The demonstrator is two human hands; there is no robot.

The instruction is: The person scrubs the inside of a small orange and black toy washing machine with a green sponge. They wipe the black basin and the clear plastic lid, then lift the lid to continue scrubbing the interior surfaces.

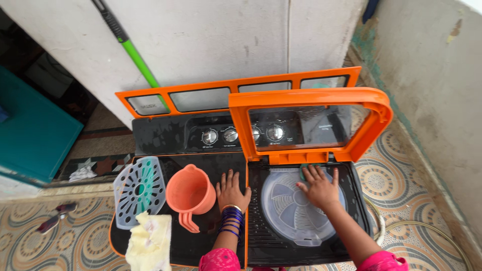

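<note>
With the orange spin-tub lid [311, 123] already raised, the right hand [320, 186] presses flat, fingers released, on the clear inner cover [291, 213] not yet lifted, while the left hand [232, 191] rests fingers spread at 9 o'clock beside the orange jug [190, 193].

Packages: none in view.
Signs: none in view.
Screens: none in view.
Labels: small pale printed markings under the four round silver dials [242, 134] on the glossy black control panel [165, 135] of the washing machine, too small to make out.
Lid marking: a faint pale mark on the clear window of the raised orange-framed lid [311, 123], right of the dials.
</note>
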